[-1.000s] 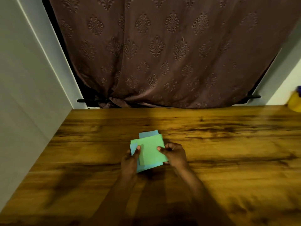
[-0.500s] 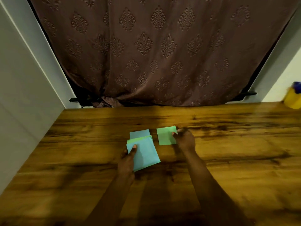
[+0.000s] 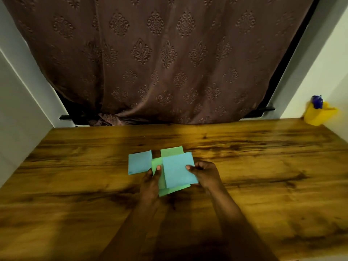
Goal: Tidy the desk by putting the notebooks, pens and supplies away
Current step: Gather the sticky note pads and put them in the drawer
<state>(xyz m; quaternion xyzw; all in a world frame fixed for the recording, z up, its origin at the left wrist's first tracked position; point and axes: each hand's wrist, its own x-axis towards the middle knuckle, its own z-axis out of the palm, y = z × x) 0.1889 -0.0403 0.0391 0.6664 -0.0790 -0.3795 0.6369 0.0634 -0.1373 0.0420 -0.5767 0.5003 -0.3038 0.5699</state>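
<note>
Several paper squares sit near the middle of the desk (image 3: 263, 166), and you have them only partly gathered. The top blue square (image 3: 178, 169) lies skewed on a green stack (image 3: 170, 191), and the bundle appears to be held just off the wood. Your right hand (image 3: 205, 175) pinches the blue square at its right edge, thumb on top, the other fingers curled under and out of sight. Your left hand (image 3: 150, 183) grips the green stack at its left edge, thumb pressed on top, fingers hidden beneath. A second blue square (image 3: 140, 164) lies flat just left of the bundle, and a loose green square (image 3: 171, 151) lies just behind it. Whether either touches the bundle cannot be told. A yellow cup (image 3: 320, 115) with something blue in it stands well apart at the far right corner. A brown curtain (image 3: 160, 63) hangs behind. Judgement: gathering is about midway. Two squares remain loose, the bundle is not squared up, and no paper is stowed yet.
</note>
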